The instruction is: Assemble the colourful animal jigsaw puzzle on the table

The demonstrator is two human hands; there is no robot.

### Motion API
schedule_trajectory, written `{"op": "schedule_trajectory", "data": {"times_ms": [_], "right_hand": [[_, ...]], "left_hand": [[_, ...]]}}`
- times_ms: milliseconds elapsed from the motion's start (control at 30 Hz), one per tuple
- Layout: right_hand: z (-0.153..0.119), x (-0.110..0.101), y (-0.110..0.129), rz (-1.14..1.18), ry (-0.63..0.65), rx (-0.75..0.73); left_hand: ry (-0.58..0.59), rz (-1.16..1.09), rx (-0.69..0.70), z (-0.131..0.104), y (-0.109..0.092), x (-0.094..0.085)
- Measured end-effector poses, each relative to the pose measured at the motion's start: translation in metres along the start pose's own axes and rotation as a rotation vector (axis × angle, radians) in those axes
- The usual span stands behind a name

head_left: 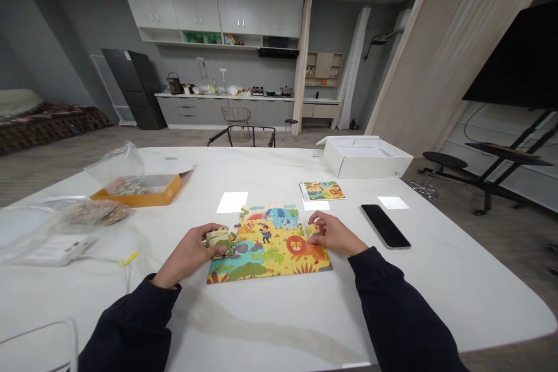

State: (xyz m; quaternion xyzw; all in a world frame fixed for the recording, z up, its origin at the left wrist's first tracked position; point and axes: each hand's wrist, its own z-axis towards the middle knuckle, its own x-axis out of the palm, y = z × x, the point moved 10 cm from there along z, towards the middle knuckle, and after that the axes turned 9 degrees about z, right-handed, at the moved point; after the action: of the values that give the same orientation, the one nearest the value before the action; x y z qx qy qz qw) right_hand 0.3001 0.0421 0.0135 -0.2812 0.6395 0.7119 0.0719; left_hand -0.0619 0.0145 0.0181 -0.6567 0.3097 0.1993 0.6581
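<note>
The puzzle (265, 256) lay flat on the white table (279, 325), between your hands. Your left hand (192, 253) gripped a small stack of puzzle pieces (219, 237) at the puzzle's left edge, thumb on the near side. Your right hand (332, 233) was at the puzzle's right side, thumb and fingers touching a yellow piece (313, 231); whether they pinched it, you could not tell from this view.

Beyond the puzzle to the right lay a picture card (323, 190), and farther back stood an open white box (366, 160). A phone (385, 226) lay right of the puzzle. To its left were a yellow box (163, 192) and 2 clear bags (126, 171) with contents.
</note>
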Motion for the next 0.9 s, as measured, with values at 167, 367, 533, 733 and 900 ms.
{"op": "schedule_trajectory", "data": {"times_ms": [167, 367, 533, 733, 900], "right_hand": [[0.001, 0.000, -0.004, 0.003, -0.007, 0.013], [0.002, 0.001, -0.008, 0.044, -0.006, 0.029], [0.002, 0.001, -0.009, 0.035, -0.012, 0.029], [0.002, 0.000, -0.012, 0.024, -0.012, 0.033], [0.003, 0.000, -0.015, 0.028, -0.007, 0.035]], "left_hand": [[-0.009, -0.129, 0.004, 0.000, -0.001, -0.007], [0.042, -0.030, 0.071, -0.005, -0.013, -0.001], [0.061, -0.036, 0.107, -0.008, -0.017, 0.006], [-0.005, -0.087, 0.014, -0.005, -0.001, 0.000], [-0.030, 0.065, 0.160, -0.011, -0.024, 0.004]]}}
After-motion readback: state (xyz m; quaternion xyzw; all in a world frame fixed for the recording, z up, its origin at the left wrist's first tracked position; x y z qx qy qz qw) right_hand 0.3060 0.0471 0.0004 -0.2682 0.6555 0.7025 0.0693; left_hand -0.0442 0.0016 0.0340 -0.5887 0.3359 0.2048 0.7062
